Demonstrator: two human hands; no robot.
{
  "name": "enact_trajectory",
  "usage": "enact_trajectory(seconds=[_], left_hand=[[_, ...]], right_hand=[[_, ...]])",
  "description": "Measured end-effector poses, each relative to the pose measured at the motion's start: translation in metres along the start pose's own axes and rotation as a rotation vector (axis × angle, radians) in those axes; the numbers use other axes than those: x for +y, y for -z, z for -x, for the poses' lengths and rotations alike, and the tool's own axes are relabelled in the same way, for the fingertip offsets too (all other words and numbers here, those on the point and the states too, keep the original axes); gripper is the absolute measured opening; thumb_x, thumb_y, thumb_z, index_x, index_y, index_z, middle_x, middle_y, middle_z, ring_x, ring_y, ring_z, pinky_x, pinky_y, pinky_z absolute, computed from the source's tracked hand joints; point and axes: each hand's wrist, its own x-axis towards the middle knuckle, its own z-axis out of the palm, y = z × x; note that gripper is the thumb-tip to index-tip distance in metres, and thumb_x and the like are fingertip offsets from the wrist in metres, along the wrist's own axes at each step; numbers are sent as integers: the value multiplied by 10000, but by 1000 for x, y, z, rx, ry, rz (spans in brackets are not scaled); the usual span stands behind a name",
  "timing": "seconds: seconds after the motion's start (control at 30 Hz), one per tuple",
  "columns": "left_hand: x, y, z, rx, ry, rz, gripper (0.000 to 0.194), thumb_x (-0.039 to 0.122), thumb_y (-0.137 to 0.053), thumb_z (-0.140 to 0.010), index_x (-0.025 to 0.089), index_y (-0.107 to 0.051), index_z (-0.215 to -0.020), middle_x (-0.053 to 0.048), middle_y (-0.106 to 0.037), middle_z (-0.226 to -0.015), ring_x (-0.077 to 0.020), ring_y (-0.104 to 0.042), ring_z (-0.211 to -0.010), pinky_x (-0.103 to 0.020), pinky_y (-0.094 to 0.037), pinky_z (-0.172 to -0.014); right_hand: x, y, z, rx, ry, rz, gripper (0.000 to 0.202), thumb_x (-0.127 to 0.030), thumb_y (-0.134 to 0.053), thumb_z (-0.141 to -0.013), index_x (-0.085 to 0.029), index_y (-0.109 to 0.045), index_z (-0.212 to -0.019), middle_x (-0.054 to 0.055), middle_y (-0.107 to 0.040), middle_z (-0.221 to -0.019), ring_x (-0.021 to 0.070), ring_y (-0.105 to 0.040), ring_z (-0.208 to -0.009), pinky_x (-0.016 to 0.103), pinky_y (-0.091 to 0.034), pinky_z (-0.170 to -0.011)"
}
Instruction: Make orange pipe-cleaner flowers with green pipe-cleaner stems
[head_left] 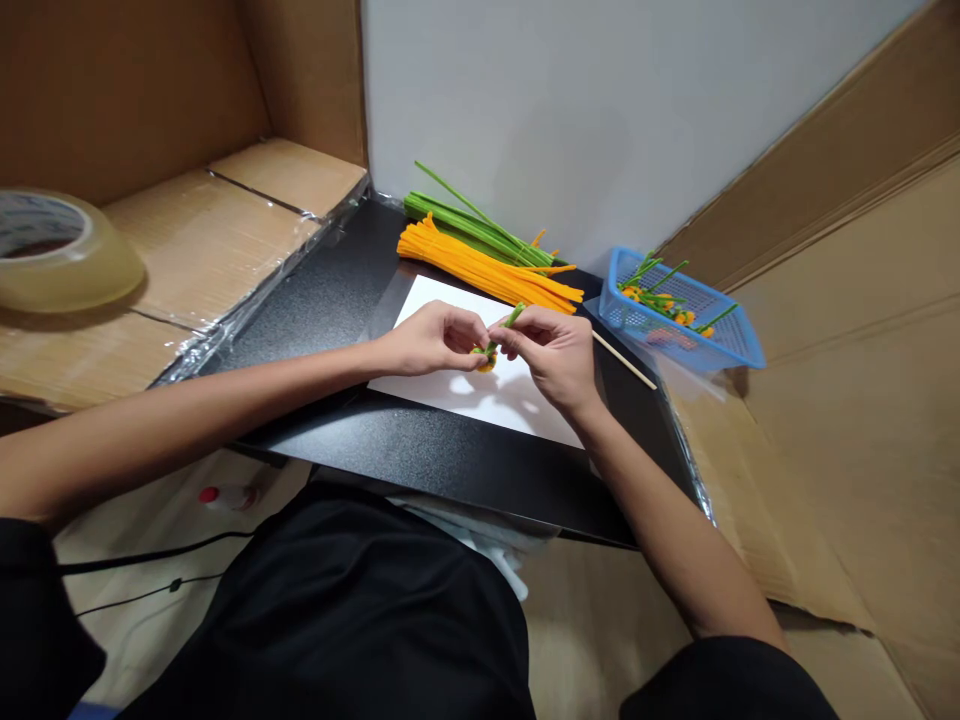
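Observation:
A small orange and green piece of fuzzy stems is held above a white sheet on the black table. My left hand pinches its orange part between thumb and fingers. My right hand grips its green stem, whose tip points up and right. The two hands nearly touch. Behind them lie a bundle of orange stems and a bundle of green stems.
A blue basket with several orange and green pieces stands at the right, near a thin wooden stick. A large tape roll lies on cardboard at the left. Cardboard walls flank the table.

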Motion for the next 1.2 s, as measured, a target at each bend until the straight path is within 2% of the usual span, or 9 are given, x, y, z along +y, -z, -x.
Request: enact_trajectory(seconds=[0.17, 0.37, 0.47, 0.67, 0.87, 0.97, 1.07, 1.2], left_hand=[[-5, 5, -2, 87, 41, 126, 298, 326, -836, -725, 121, -698, -892, -92, -763, -888, -175, -725, -819, -331, -587, -814], [-10, 9, -3, 185, -14, 109, 369, 341, -861, -697, 105, -677, -913, -110, -754, -927, -196, -728, -874, -351, -580, -844], [-8, 7, -2, 204, -42, 54, 366, 344, -853, -708, 108, -677, -927, -109, -749, -957, -195, -727, -882, -346, -588, -831], [-5, 2, 2, 275, -175, -62, 335, 356, -818, -747, 123, -686, -949, -108, -740, -1030, -185, -718, -919, -312, -600, -834], [-4, 2, 6, 217, -222, -190, 225, 278, -766, -776, 152, -721, -958, -75, -725, -1019, -179, -691, -956, -285, -611, -816], [-4, 3, 4, 205, -189, -133, 218, 242, -789, -740, 137, -715, -917, -77, -732, -978, -178, -700, -914, -294, -612, -805], [-4, 4, 1, 202, -149, -65, 241, 229, -821, -698, 122, -702, -878, -88, -738, -949, -181, -709, -867, -296, -610, -776], [-5, 6, -1, 189, -143, -6, 245, 215, -826, -688, 123, -693, -872, -86, -736, -946, -174, -707, -869, -288, -601, -780]], right_hand=[[6, 7, -3, 67, -21, 45, 281, -454, -811, -758, -207, -730, -866, 6, -719, -774, 133, -645, -638, 284, -548, -605], [15, 12, -4, -21, -48, 219, 166, -349, -785, -779, -190, -741, -799, 30, -749, -805, 153, -667, -712, 276, -504, -613], [15, 9, -2, -17, -37, 261, 121, -302, -765, -790, -184, -738, -796, 31, -747, -797, 146, -654, -694, 271, -486, -602], [11, 6, -1, 5, -9, 281, 126, -305, -747, -793, -184, -718, -808, 28, -732, -801, 140, -631, -681, 272, -490, -601], [12, 6, 0, -77, 19, 277, 81, -262, -698, -828, -190, -668, -807, 15, -691, -778, 147, -617, -699, 274, -489, -612], [11, 5, 1, -98, 115, 352, 37, -189, -648, -858, -199, -636, -825, 12, -648, -795, 151, -597, -727, 289, -483, -646], [9, 4, 3, -115, 206, 432, 79, -139, -603, -880, -209, -605, -844, 12, -611, -808, 155, -567, -734, 302, -464, -661], [7, 3, 3, -108, 248, 457, 95, -126, -591, -892, -214, -586, -856, 16, -594, -819, 158, -558, -743, 310, -456, -674]])
